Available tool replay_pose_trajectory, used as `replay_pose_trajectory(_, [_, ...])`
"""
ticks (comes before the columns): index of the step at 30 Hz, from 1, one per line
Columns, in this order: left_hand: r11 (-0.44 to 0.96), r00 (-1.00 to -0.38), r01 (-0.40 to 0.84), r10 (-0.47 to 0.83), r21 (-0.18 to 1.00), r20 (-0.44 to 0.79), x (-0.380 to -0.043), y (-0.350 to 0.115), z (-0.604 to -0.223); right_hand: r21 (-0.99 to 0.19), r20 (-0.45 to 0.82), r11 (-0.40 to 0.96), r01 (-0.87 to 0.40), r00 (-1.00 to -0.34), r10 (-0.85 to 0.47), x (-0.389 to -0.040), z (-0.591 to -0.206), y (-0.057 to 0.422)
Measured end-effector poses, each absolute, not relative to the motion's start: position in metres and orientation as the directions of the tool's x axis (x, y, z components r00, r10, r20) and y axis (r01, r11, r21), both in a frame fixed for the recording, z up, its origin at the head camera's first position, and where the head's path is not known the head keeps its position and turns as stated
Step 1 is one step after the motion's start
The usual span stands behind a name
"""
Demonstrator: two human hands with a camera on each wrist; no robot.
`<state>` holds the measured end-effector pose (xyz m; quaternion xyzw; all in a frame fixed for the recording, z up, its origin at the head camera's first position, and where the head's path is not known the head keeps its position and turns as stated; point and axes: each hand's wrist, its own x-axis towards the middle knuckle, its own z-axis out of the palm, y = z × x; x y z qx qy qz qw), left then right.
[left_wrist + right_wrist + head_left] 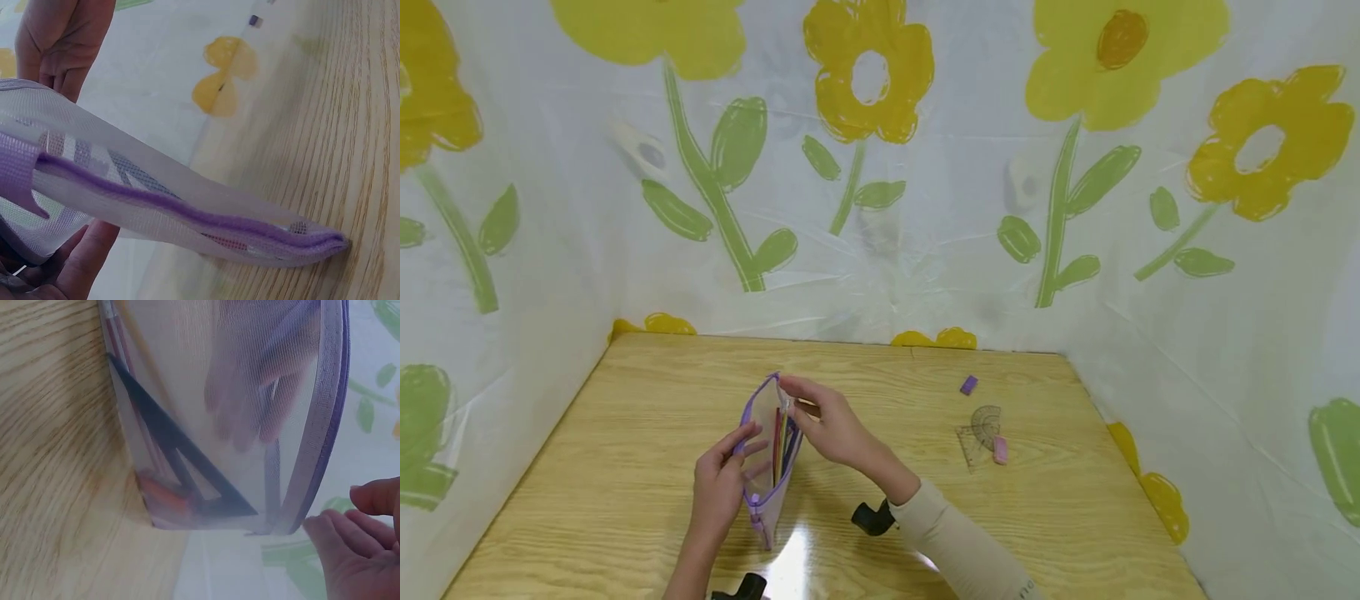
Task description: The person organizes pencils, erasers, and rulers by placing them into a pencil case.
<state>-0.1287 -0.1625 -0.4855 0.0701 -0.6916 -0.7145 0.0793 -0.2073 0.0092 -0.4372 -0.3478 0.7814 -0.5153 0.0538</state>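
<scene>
Technician: Start at the left. State of the left hand [718, 479]?

Instructor: It grips the left rim of the mesh pouch [765, 433]; the fingers show through the wall.

Technician: Position and axis of the pouch?

Instructor: It stands on the worktop [625, 467] between the hands, mouth up, long axis running near to far. Pencils [777, 442] lie along that axis inside. The right wrist view shows a dark triangle ruler [150, 414] behind the mesh.

Technician: State of the right hand [831, 425]?

Instructor: It is at the far right end of the mouth. The thumb stands apart from the fingers, with no pinch visible. The fingertips meet the pouch's edge in view; firm contact cannot be confirmed.

Technician: Governing relation?

Instructor: In my judgement, the gap between the rims. It lies right of the left fingers and left of the right fingers.

Technician: Remaining items?

Instructor: Well to the right: a clear triangle ruler [967, 446], a purple block [969, 384] set farther back, a clear protractor [983, 429], then a pink block [1001, 450]. The right hand is nearer to them.
</scene>
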Motion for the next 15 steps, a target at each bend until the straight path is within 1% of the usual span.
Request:
replay_pose_trajectory(9, [-0.03, -0.974, 0.022, -0.225, 0.999, 0.015, -0.128, -0.161, -0.486, -0.848, 0.351, 0.15, -0.508, -0.752, -0.558, -0.211, -0.445, 0.03])
replay_pose_trajectory(15, [-0.02, -0.971, 0.017, -0.238, 1.0, 0.012, -0.128, -0.161, -0.485, -0.884, 0.375, 0.052, -0.465, -0.77, -0.517, -0.212, -0.453, 0.048])
